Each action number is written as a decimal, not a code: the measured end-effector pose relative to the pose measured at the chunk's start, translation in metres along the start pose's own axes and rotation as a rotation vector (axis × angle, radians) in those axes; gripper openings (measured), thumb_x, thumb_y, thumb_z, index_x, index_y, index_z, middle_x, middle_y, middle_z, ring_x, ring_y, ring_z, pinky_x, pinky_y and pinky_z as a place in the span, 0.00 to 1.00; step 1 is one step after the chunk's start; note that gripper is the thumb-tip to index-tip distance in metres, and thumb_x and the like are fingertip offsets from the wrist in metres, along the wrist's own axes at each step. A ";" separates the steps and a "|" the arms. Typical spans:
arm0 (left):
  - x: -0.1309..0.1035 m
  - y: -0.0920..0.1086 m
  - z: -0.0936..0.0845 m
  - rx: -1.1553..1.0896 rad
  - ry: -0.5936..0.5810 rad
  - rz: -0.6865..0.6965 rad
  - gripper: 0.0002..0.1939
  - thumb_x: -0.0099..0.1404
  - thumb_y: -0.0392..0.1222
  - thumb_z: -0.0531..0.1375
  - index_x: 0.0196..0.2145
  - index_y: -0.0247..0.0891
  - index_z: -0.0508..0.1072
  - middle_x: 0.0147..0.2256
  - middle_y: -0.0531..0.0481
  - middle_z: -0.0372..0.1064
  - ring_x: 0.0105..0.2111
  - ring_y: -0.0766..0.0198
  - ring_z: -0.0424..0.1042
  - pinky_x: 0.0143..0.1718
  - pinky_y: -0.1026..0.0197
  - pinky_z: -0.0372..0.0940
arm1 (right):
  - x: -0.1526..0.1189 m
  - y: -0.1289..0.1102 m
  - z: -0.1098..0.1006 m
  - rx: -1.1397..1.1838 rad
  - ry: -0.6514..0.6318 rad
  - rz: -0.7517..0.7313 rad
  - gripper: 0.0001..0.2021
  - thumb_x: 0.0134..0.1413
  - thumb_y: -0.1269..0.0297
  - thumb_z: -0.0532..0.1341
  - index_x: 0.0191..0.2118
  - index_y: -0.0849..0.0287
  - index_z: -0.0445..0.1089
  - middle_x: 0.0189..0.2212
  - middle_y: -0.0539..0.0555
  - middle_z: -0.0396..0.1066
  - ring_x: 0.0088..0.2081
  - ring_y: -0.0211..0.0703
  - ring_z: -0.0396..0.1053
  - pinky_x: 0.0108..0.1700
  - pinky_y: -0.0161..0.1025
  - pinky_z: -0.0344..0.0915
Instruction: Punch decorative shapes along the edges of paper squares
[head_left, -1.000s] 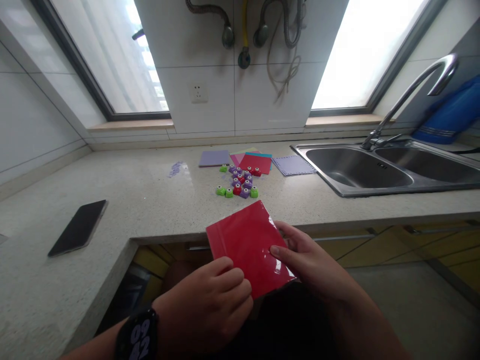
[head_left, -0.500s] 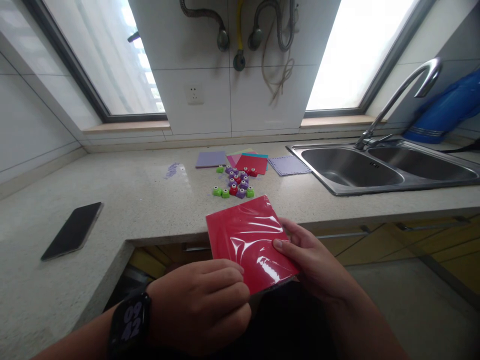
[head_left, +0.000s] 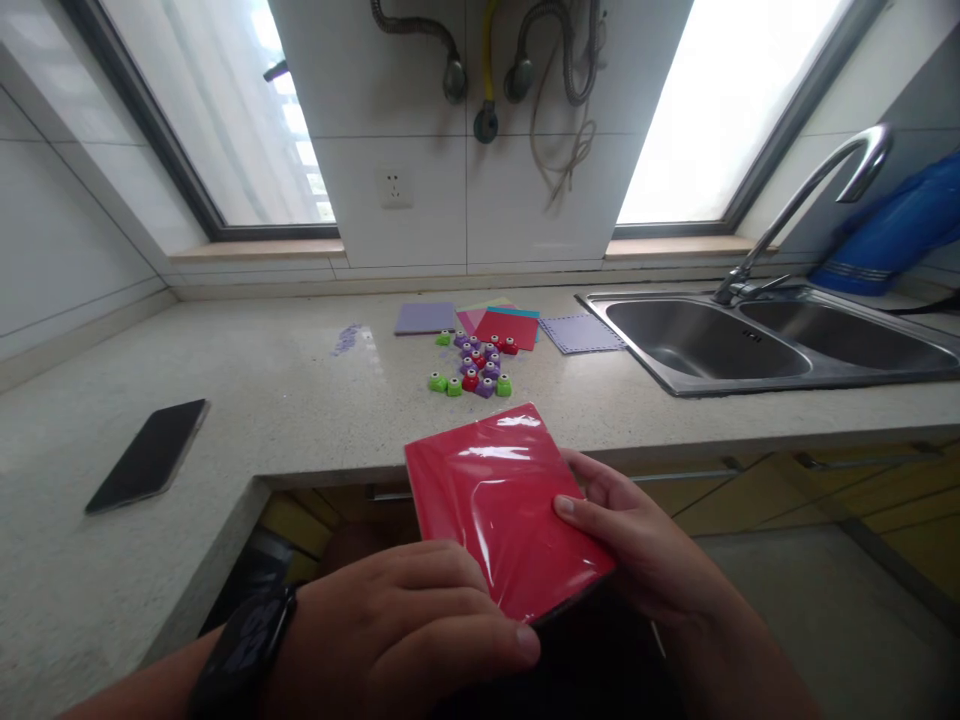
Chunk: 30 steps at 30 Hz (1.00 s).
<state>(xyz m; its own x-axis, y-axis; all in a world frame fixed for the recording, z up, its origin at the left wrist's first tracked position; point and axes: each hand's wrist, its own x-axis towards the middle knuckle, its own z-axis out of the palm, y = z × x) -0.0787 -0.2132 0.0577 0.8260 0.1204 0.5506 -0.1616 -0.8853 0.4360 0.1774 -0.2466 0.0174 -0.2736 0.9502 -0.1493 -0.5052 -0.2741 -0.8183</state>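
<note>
A red square packet (head_left: 502, 500) in shiny clear wrap is held in front of the counter's edge. My right hand (head_left: 630, 530) grips its right side, thumb on top and fingers beneath. My left hand (head_left: 420, 620), with a black watch on the wrist, is closed at the packet's lower left edge; its fingertips are partly hidden. Beyond the packet, several small green, purple and red craft punches (head_left: 478, 365) stand grouped on the counter. Behind them lie a purple paper stack (head_left: 424, 318), red paper (head_left: 510, 327) over other coloured sheets, and a purple sheet with a punched edge (head_left: 581, 334).
A black phone (head_left: 148, 455) lies on the counter (head_left: 300, 400) at the left. Purple scraps (head_left: 346, 339) lie near the middle. At the right is a double steel sink (head_left: 697, 335) with a tap (head_left: 802, 200); a blue item (head_left: 892, 235) is behind it.
The packet has tilted and moved slightly down, and its glare has shifted. My left hand has moved a little to the right and down along its lower edge, its thumb now showing.
</note>
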 end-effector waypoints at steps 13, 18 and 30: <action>-0.011 -0.012 -0.027 0.122 -0.101 -0.275 0.15 0.69 0.27 0.55 0.49 0.40 0.70 0.42 0.49 0.74 0.41 0.63 0.70 0.45 0.60 0.67 | -0.011 -0.002 -0.006 -0.044 0.208 -0.141 0.26 0.58 0.63 0.69 0.61 0.49 0.64 0.48 0.59 0.77 0.41 0.50 0.79 0.40 0.43 0.77; -0.004 -0.027 -0.010 0.458 -0.068 -0.596 0.18 0.67 0.56 0.61 0.33 0.38 0.67 0.32 0.47 0.68 0.32 0.58 0.66 0.30 0.56 0.62 | -0.005 0.011 0.005 -0.100 0.277 -0.215 0.28 0.58 0.59 0.69 0.62 0.48 0.61 0.46 0.59 0.78 0.39 0.53 0.80 0.37 0.46 0.77; -0.004 -0.043 0.004 0.805 -0.310 -0.655 0.15 0.75 0.48 0.52 0.37 0.39 0.73 0.37 0.45 0.71 0.36 0.52 0.68 0.32 0.52 0.64 | 0.002 0.027 0.008 -0.282 0.289 -0.231 0.30 0.59 0.53 0.67 0.62 0.50 0.56 0.38 0.57 0.80 0.32 0.49 0.78 0.33 0.43 0.74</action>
<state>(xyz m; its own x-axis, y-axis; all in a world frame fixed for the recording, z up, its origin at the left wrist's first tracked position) -0.0731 -0.1776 0.0339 0.7420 0.6582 0.1271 0.6690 -0.7392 -0.0775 0.1568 -0.2529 -0.0008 0.0796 0.9949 -0.0611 -0.2732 -0.0372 -0.9612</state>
